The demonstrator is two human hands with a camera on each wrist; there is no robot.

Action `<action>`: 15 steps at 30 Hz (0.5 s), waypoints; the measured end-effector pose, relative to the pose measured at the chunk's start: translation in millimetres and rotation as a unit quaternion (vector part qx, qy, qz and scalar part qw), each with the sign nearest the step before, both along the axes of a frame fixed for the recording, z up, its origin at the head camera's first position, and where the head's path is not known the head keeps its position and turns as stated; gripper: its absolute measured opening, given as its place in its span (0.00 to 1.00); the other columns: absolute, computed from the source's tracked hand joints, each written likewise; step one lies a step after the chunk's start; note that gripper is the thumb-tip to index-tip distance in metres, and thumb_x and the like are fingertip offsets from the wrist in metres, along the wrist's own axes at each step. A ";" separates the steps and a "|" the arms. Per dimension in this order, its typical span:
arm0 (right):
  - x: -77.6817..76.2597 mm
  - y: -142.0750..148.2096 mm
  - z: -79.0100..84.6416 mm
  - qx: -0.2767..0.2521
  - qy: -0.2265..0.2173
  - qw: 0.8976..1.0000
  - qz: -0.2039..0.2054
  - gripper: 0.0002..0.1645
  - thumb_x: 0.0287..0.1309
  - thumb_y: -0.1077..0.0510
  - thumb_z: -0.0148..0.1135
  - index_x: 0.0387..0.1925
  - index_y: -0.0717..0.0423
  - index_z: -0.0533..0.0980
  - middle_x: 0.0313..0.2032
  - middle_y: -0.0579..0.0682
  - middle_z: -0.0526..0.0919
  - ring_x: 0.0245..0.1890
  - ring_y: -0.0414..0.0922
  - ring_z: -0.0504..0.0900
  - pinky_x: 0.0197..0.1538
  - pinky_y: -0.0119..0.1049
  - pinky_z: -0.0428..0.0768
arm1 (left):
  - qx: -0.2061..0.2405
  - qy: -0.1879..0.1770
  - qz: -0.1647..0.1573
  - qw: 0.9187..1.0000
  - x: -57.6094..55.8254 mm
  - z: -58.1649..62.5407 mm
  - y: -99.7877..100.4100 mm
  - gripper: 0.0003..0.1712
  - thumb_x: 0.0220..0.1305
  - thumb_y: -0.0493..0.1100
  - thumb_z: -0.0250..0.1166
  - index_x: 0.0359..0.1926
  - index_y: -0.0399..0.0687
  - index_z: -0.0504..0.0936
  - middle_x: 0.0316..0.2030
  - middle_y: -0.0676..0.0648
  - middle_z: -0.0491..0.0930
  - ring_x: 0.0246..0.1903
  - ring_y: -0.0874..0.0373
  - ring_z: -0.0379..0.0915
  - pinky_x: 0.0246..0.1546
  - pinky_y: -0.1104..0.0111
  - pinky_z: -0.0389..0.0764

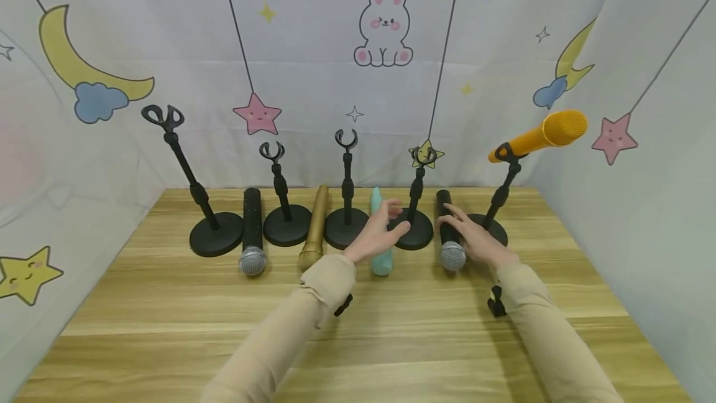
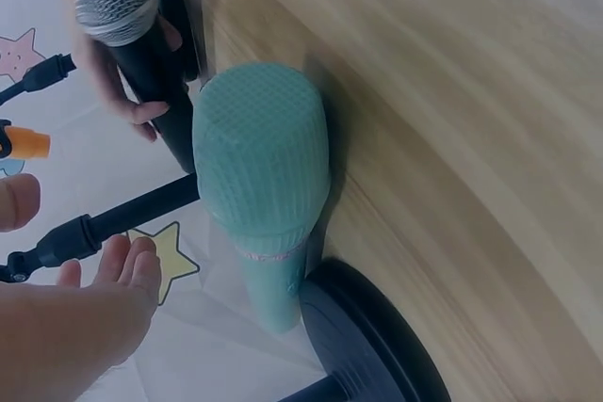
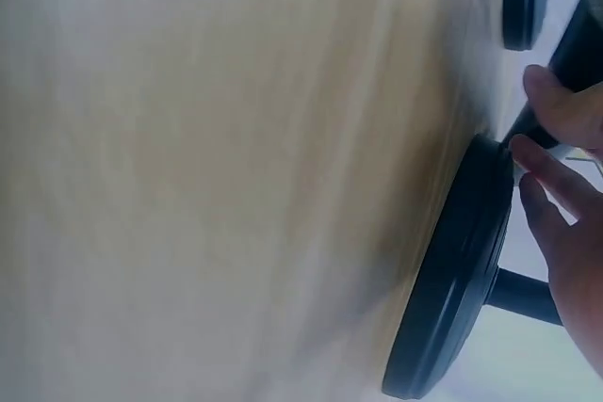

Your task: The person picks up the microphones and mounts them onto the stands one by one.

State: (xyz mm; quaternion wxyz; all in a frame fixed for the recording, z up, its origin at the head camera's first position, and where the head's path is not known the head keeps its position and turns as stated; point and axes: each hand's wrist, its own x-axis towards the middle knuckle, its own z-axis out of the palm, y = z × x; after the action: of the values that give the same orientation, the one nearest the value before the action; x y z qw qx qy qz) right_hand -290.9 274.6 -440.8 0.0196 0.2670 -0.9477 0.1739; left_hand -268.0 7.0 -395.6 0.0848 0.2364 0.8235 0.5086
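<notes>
My right hand (image 1: pixel 472 238) grips the handle of a black microphone (image 1: pixel 450 247) with a silver mesh head, thumb and fingers on either side of it. The same black microphone (image 2: pixel 160 72) shows in the left wrist view, fingers at its handle. My left hand (image 1: pixel 380 232) hovers with fingers spread and nothing between them, between a turquoise microphone (image 1: pixel 382 263) and a short black stand (image 1: pixel 416 229) with an unfilled clip. In the left wrist view the turquoise microphone (image 2: pixel 262 157) lies on the table, head toward the camera, with the left hand (image 2: pixel 85 317) beside it.
An orange microphone (image 1: pixel 539 135) sits in the clip of the rightmost stand (image 1: pixel 500 198). Further left, a gold microphone (image 1: pixel 316 222) and a black speckled microphone (image 1: pixel 253 229) lie between more stands (image 1: pixel 348 229) with bare clips. A patterned curtain (image 1: pixel 313 67) hangs behind the wooden table (image 1: pixel 196 328).
</notes>
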 end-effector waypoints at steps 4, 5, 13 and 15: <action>4.2 -1.2 -1.4 -0.083 0.030 0.996 0.010 0.36 0.46 0.80 0.53 0.56 0.52 0.64 0.67 0.59 0.50 0.62 0.61 0.59 0.50 0.54 0.70 | 0.013 -0.009 0.010 1.000 -3.0 -0.5 4.3 0.30 0.66 0.51 0.49 0.64 0.50 0.51 0.62 0.42 0.59 0.63 0.49 0.55 0.61 0.57 0.60; 5.7 -2.0 -1.8 -0.109 0.036 0.993 0.012 0.37 0.44 0.79 0.56 0.56 0.53 0.64 0.66 0.59 0.51 0.63 0.61 0.57 0.52 0.56 0.68 | 0.017 -0.011 0.013 1.000 -3.7 -0.8 5.3 0.30 0.66 0.51 0.49 0.64 0.50 0.51 0.62 0.42 0.59 0.63 0.49 0.55 0.61 0.57 0.60; 14.0 -10.5 -2.2 -0.242 0.109 0.964 -0.011 0.27 0.51 0.70 0.59 0.54 0.57 0.66 0.60 0.61 0.63 0.61 0.58 0.63 0.56 0.55 0.64 | 0.052 -0.027 0.028 0.998 -8.5 -9.1 15.5 0.29 0.66 0.48 0.49 0.64 0.50 0.51 0.64 0.42 0.56 0.64 0.47 0.54 0.61 0.56 0.60; 16.6 -14.9 1.5 -0.257 0.129 0.957 -0.029 0.25 0.52 0.68 0.59 0.53 0.58 0.67 0.58 0.59 0.67 0.59 0.56 0.66 0.55 0.53 0.67 | 0.054 -0.033 0.031 0.998 -9.6 -10.9 18.8 0.30 0.66 0.48 0.49 0.65 0.49 0.50 0.64 0.43 0.55 0.64 0.48 0.53 0.61 0.56 0.61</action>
State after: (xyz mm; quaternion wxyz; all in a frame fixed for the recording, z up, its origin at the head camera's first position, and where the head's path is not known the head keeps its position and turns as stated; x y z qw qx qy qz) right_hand -274.2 259.6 -439.3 0.2143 0.2457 -0.8678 0.3750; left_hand -277.6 25.7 -406.5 0.0826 0.1980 0.7986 0.5623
